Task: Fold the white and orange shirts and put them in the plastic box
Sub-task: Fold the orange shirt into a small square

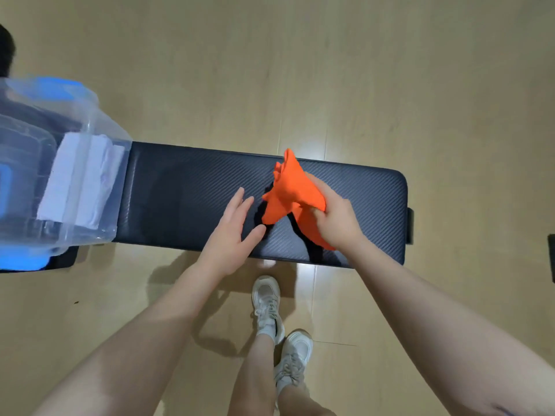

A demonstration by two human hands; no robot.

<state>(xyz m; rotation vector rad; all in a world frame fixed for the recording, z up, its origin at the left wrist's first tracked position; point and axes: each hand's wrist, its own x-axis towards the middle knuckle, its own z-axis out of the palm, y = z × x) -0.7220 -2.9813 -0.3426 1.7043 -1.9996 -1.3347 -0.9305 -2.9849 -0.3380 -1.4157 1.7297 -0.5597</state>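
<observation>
I am looking down from a head camera at a dark padded bench standing on a wooden floor. My right hand is clenching a bunched orange shirt, holding it up over the right half of the bench, with cloth spilling out above and below the fist. My left hand is hovering just left of the shirt, fingers straight and relaxed, holding nothing. At the left end of the bench a clear plastic box with blue latches is sitting, and a folded white shirt is already lying inside it against the near-right wall. My sneakers are showing below, near the bench. To do this step well, I judge I should lay the orange shirt flat on the bench, use the free left hand to smooth and spread it, then fold it into a compact rectangle that fits beside the white one.
</observation>
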